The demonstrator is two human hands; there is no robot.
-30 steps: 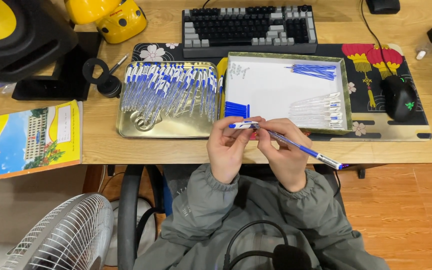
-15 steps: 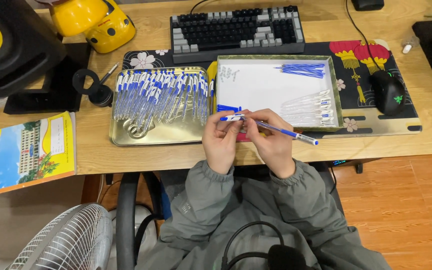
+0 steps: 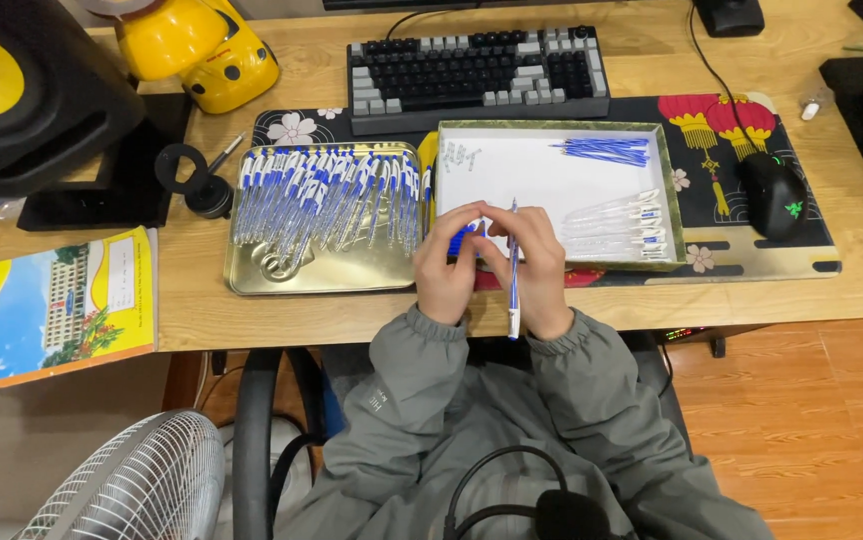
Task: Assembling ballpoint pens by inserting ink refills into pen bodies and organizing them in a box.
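Both hands meet at the desk's front edge, over the near left corner of a white tray (image 3: 532, 175). My right hand (image 3: 535, 262) grips a blue and white pen (image 3: 514, 275) that points straight toward me. My left hand (image 3: 449, 265) pinches its far end, beside small blue caps (image 3: 464, 240) lying in the tray. The tray also holds a bundle of blue refills (image 3: 607, 151) and a row of clear pen barrels (image 3: 617, 225). Left of it, a gold metal tray (image 3: 327, 272) is filled with several assembled blue pens (image 3: 327, 195).
A keyboard (image 3: 477, 75) lies behind the trays on a dark patterned desk mat (image 3: 752, 255), with a black mouse (image 3: 775, 195) at the right. A black speaker (image 3: 27, 90), a yellow toy (image 3: 197, 50), a yellow booklet (image 3: 47, 305) and a floor fan (image 3: 127, 485) are at the left.
The pen has swung from lying across, tip to the right, to pointing toward me. Both hands shifted slightly forward over the tray's corner.
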